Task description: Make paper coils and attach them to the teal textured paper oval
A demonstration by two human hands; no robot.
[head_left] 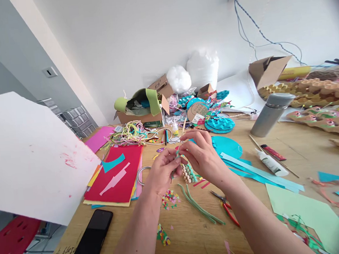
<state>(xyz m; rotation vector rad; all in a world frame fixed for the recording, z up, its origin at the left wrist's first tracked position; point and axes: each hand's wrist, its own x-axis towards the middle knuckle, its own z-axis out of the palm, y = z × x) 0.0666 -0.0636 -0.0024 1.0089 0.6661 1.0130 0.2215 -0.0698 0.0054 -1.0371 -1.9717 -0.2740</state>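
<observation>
Small green piece (pixel 177 153), between the two hands, above the middle of the surface (pixel 194 243); exact shape hidden by fingers. Risk, my read: it's tiny, so a slack pinch could drop it among the paper bits (pixel 170 199) below, hard to pick out; uneven pull from the two hands could bend or tear it. Right forearm passes close to the red-handled cutters (pixel 224 202), so a sleeve-less brush could shove them toward the near edge.

Grip: left hand (pixel 164 167) closed, thumb and fingers pinching the piece, no real gap visible. Right hand (pixel 202 152) has thumb and index nearly together at its upper end, looks pinched too; other fingers loosely curled, holding nothing visible.

Around: beige and green bumpy strips (pixel 188 174) just beyond the hands' underside, thin green stems (pixel 198 206) nearer the near edge. Phone (pixel 90 242) at near left corner, red sheet (pixel 115 171) by left edge, glue bottle (pixel 271 163) right of centre, flask (pixel 271 114) toward far edge.
</observation>
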